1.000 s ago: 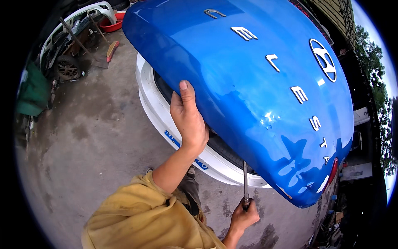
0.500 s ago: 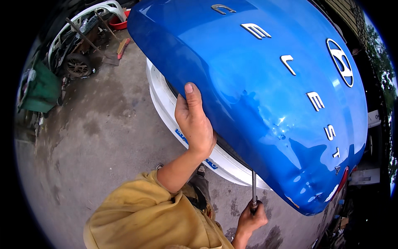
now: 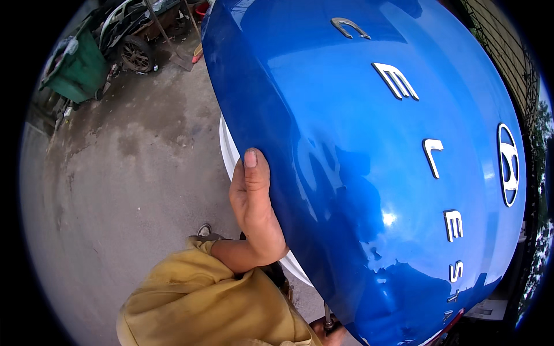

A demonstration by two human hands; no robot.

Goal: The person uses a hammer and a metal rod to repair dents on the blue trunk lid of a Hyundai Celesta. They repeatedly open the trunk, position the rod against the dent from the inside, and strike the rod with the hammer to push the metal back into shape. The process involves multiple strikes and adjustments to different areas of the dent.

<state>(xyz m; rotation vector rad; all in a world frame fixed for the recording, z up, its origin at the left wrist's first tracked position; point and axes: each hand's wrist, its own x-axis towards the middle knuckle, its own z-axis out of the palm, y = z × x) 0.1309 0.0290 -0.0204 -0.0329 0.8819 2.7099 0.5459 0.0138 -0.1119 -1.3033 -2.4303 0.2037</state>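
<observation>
Blue trunk lid (image 3: pixel 317 109) fills the right of the view, held at its left edge.
White curved panel (image 3: pixel 228 144) shows past that edge. Left hand (image 3: pixel 254 205) clasps the edge, thumb outside, fingers hidden. Right hand (image 3: pixel 331 337), cut off below, wraps a metal rod (image 3: pixel 328 314); its upper end is hidden behind the lid.

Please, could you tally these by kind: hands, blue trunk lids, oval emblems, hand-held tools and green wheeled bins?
Hands: 2 (left hand, right hand)
Blue trunk lid: 1
Oval emblem: 1
Hand-held tool: 1
Green wheeled bin: 1
Total: 6
</observation>
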